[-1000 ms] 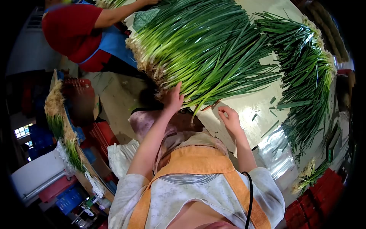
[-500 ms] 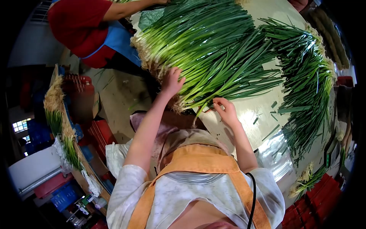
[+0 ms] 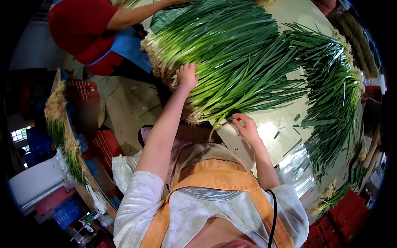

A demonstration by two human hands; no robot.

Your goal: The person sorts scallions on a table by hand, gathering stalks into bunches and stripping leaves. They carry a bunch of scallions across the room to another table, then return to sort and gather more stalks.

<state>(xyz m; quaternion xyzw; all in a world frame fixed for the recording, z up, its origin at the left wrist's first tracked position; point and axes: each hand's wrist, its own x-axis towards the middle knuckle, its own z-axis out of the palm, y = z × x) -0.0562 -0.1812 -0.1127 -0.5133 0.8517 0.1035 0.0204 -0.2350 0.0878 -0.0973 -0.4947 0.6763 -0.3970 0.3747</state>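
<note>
A wide pile of green onions (image 3: 231, 53) covers the table, pale root ends to the left and green leaves to the right. My left hand (image 3: 187, 77) is at the near root side of the pile, its fingers curled over stalks. My right hand (image 3: 246, 127) is at the pile's near edge with thumb and forefinger pinched together. Whatever is between those fingertips is too small to make out; a thin reddish strip shows just left of them. Beside it, one green onion (image 3: 212, 131) sticks out over the table edge, root toward me.
More green onions (image 3: 335, 95) lie along the table's right side. Cut leaf pieces (image 3: 277, 134) and a clear plastic sheet (image 3: 297, 167) are on the table (image 3: 264, 120). A co-worker in a red shirt (image 3: 82, 29) stands at upper left. Red crates (image 3: 343, 219) are at lower right.
My left hand has moved slightly farther up the pile, and its fingers are more curled. My right hand has shifted a little downward, still pinched. The co-worker has leaned slightly left.
</note>
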